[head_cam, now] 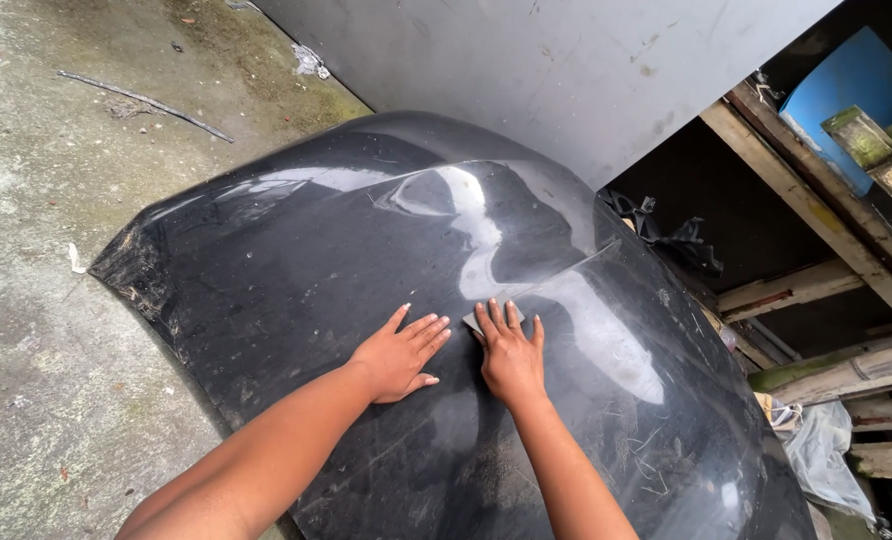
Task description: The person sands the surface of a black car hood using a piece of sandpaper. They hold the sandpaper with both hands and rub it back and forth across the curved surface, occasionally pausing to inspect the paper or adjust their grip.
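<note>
A large glossy black car body panel [296, 260] lies curved across the middle of the view, scratched and wet-looking. My left hand [398, 355] rests flat on it with fingers spread, holding nothing. Just to its right, my right hand [511, 355] presses a small grey piece of sanding paper [474, 321] flat against the panel; only a corner of the paper shows beyond the fingers.
Rough concrete ground [36, 330] spreads to the left with a thin stick [146, 102]. A grey sheet [566, 70] leans behind the panel. Wooden beams [816, 215], a blue board [846, 85] and crumpled plastic [821, 450] crowd the right side.
</note>
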